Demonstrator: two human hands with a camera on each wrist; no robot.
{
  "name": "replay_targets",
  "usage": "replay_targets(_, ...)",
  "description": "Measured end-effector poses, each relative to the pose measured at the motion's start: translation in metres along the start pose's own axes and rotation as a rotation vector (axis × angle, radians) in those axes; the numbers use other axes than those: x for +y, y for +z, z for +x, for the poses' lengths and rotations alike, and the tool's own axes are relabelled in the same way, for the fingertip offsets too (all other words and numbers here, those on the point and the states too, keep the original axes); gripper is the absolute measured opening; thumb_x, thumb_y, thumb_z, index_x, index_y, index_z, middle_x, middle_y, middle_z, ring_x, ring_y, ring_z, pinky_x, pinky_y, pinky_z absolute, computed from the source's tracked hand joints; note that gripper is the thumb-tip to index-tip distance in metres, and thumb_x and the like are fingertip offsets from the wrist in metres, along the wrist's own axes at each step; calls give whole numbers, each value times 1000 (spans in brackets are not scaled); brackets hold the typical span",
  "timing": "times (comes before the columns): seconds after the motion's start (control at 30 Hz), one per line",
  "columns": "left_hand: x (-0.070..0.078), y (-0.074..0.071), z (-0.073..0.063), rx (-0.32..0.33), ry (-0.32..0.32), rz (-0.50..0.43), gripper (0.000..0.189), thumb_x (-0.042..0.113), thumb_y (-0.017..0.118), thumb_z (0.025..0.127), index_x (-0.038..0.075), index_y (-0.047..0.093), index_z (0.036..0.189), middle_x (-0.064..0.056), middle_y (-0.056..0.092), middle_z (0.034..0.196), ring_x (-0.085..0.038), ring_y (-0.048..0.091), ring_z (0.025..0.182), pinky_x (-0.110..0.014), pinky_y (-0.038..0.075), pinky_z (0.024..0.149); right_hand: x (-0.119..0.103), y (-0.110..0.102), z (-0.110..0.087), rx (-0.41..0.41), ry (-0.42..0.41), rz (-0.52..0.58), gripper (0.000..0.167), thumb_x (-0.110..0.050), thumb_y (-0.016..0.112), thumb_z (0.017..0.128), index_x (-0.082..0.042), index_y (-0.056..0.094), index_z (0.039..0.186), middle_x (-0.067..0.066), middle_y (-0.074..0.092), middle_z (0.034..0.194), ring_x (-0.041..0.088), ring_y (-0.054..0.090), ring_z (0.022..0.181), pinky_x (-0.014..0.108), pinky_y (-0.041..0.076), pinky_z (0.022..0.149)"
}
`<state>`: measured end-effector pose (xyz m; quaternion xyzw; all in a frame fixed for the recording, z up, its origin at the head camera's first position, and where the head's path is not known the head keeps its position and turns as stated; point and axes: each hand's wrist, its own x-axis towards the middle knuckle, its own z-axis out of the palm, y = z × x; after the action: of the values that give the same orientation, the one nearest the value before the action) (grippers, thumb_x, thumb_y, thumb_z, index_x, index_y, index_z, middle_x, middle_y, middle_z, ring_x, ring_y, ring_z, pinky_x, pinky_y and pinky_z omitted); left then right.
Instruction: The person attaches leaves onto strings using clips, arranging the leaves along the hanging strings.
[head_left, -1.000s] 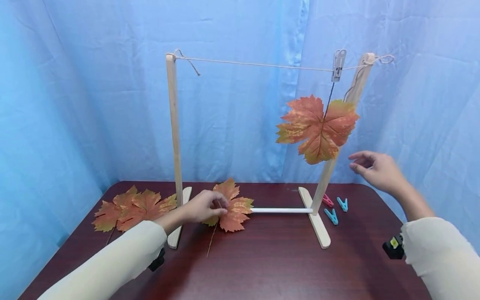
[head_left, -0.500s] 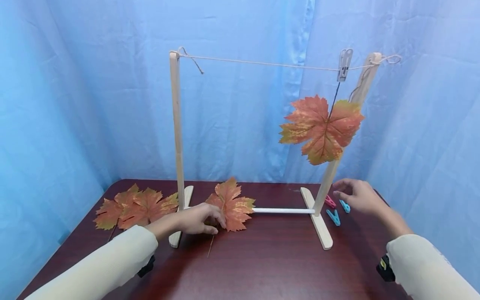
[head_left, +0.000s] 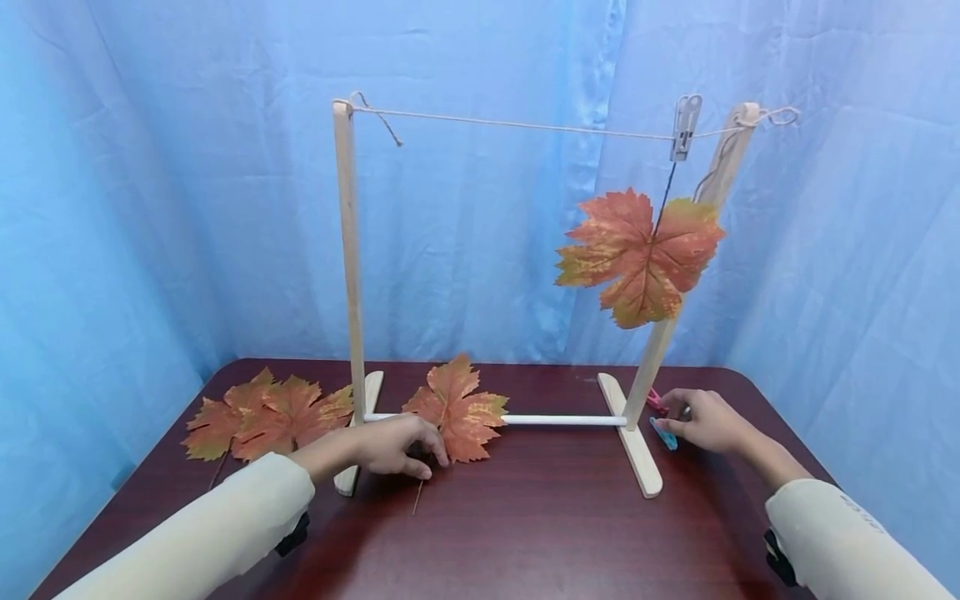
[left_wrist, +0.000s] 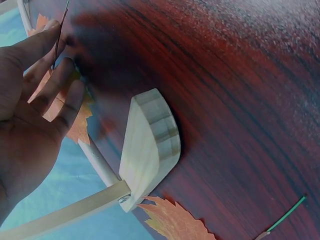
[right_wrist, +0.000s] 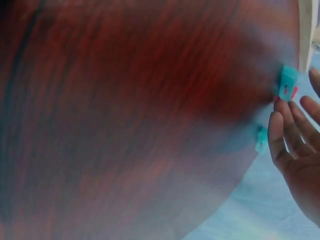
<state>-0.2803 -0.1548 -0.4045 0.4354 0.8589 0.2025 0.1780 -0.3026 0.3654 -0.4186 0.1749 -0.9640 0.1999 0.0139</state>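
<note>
My left hand (head_left: 396,446) is low over the table beside an orange artificial leaf (head_left: 465,412). Its thumb and fingertips stand slightly apart at the leaf's thin stem (left_wrist: 59,37), which crosses the thumb tip in the left wrist view. At the right, my right hand (head_left: 708,421) reaches down to several small clothespins, fingers loosely extended. A blue clothespin (head_left: 663,433) and a pink clothespin (head_left: 656,402) show by its fingertips. Another blue clothespin (right_wrist: 261,140), hidden behind the hand in the head view, lies near the fingers in the right wrist view.
A wooden frame (head_left: 349,267) carries a string (head_left: 510,125) across its top. From the string a grey clothespin (head_left: 683,129) holds a hanging leaf (head_left: 645,258). More leaves (head_left: 277,417) lie at the table's left. A white bar (head_left: 562,420) joins the frame's feet.
My right hand has come down from beside the hanging leaf to the clothespins on the table. The left hand has lowered slightly toward the leaf's stem.
</note>
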Motion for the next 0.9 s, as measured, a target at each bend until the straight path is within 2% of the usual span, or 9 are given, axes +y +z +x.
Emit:
replay_targets(0.13, 2, -1, 0, -2, -1, -2, 19, 12, 74, 96, 17, 77, 114, 10, 69, 116, -9, 62, 113, -37, 52, 98, 2, 3, 0, -6, 9, 2, 39, -27, 78, 92, 3, 69, 115, -4, 64, 83, 12, 56, 71, 30, 47, 60)
replay_targets(0.3, 5, -2, 2, 10, 41, -21, 21, 7, 72, 96, 12, 76, 116, 5, 72, 116, -9, 64, 113, -36, 53, 98, 4, 5, -1, -31, 20, 23, 39, -25, 82, 89, 1, 69, 114, -3, 63, 84, 13, 56, 71, 30, 47, 61)
replay_targets(0.43, 10, -3, 5, 28, 89, -22, 23, 3, 69, 97, 8, 75, 119, 2, 73, 116, -8, 63, 113, -36, 53, 98, 3, 5, -1, -65, 22, 49, 33, -17, 80, 89, 0, 69, 115, -1, 65, 87, 14, 59, 76, 32, 50, 64)
replay_targets(0.53, 13, -4, 7, 39, 102, -15, 24, 4, 68, 98, 7, 74, 120, 2, 73, 118, -9, 64, 113, -35, 52, 98, 3, 4, -2, -90, 20, 56, 31, -10, 78, 88, 0, 69, 117, -1, 67, 90, 14, 61, 79, 33, 51, 66)
replay_targets(0.73, 19, -8, 8, 26, 70, -82, 27, 9, 67, 100, 8, 73, 126, 3, 71, 124, -10, 63, 117, -34, 51, 99, 5, 0, -4, -121, 7, 61, 32, -10, 76, 89, -1, 69, 119, -1, 69, 94, 13, 63, 81, 31, 52, 66)
replay_targets(0.9, 22, -11, 8, 6, 102, -151, 31, 3, 62, 102, 8, 69, 131, 1, 70, 129, -7, 59, 123, -38, 50, 103, 1, -11, -9, -114, -14, 57, 35, -13, 77, 90, 0, 69, 122, 0, 70, 97, 13, 65, 83, 30, 53, 66)
